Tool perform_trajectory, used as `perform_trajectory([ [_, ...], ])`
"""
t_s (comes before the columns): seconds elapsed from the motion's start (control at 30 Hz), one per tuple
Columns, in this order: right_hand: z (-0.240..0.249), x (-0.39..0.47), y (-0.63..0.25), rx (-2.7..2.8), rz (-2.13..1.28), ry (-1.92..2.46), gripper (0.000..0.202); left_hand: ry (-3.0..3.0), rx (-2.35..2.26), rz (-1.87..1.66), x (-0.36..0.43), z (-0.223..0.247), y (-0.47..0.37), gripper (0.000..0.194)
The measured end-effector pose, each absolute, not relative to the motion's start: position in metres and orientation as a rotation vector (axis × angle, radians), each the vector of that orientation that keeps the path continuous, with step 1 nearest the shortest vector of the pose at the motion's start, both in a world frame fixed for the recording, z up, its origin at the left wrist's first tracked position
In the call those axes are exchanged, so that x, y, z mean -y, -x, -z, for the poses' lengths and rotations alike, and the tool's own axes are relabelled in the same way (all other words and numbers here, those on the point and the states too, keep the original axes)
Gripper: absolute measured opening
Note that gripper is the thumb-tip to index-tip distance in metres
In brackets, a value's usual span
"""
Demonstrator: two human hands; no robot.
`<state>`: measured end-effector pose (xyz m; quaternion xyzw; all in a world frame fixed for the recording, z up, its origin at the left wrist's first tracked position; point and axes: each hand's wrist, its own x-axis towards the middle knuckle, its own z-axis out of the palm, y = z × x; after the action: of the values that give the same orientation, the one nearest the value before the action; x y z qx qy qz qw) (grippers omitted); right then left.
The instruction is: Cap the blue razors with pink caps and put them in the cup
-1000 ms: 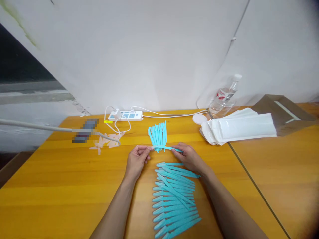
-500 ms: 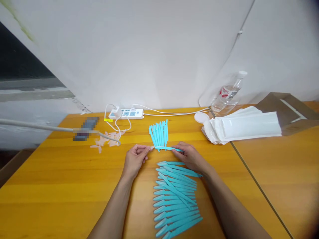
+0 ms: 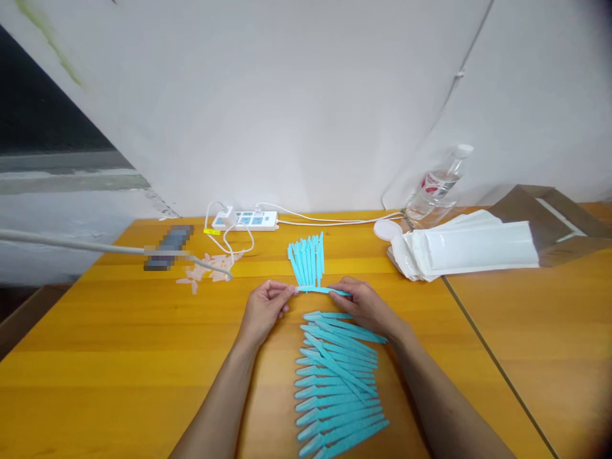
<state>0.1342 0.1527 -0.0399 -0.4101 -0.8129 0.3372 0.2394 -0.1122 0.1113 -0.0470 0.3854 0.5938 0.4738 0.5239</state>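
Note:
A slim turquoise eyebrow razor (image 3: 319, 290) lies level between my two hands. My right hand (image 3: 359, 299) pinches its handle end. At its other end, the closed thumb and fingers of my left hand (image 3: 268, 306) grip the tip, which they partly hide. Just beyond it, several turquoise razors (image 3: 306, 258) are fanned out side by side on the table. Nearer to me, between my forearms, a larger column of the same razors (image 3: 335, 382) lies with handles to the right, a few crossing over others.
Small translucent caps (image 3: 210, 268) are scattered at left, by a blurred phone-like object (image 3: 169, 247) and a grey cable (image 3: 71, 239). A white power strip (image 3: 253, 220) sits against the wall. At right are a water bottle (image 3: 435, 188), a round white lid (image 3: 387, 229), white packets (image 3: 478, 248) and a cardboard box (image 3: 554, 217).
My left fingers and the razor's tip have come together; the pale piece that showed between them is now mostly hidden. The view has shifted slightly.

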Motion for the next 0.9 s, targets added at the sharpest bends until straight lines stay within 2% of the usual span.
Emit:
perform_trajectory([
  [0.3,0.029,-0.146,-0.127,2.251,-0.976,1.069,0.029,-0.94,-1.39,-1.054,-0.099,0.036,0.104,0.039],
  [0.53,0.03,-0.178,-0.127,1.982,-0.749,1.708,0.03,-0.963,-1.393,-0.829,-0.036,0.029,0.099,0.035],
  [0.67,0.037,-0.199,-0.102,2.031,-0.652,1.79,0.038,-1.114,-1.499,-0.762,-0.015,0.039,0.093,0.033],
  [0.8,0.041,-0.212,-0.082,2.053,-0.602,1.8,0.025,-1.313,-1.619,-0.678,-0.014,0.039,0.111,0.034],
  [0.9,0.043,-0.218,-0.079,2.032,-0.638,1.799,0.015,-1.365,-1.827,-0.723,-0.028,0.035,0.156,0.039],
])
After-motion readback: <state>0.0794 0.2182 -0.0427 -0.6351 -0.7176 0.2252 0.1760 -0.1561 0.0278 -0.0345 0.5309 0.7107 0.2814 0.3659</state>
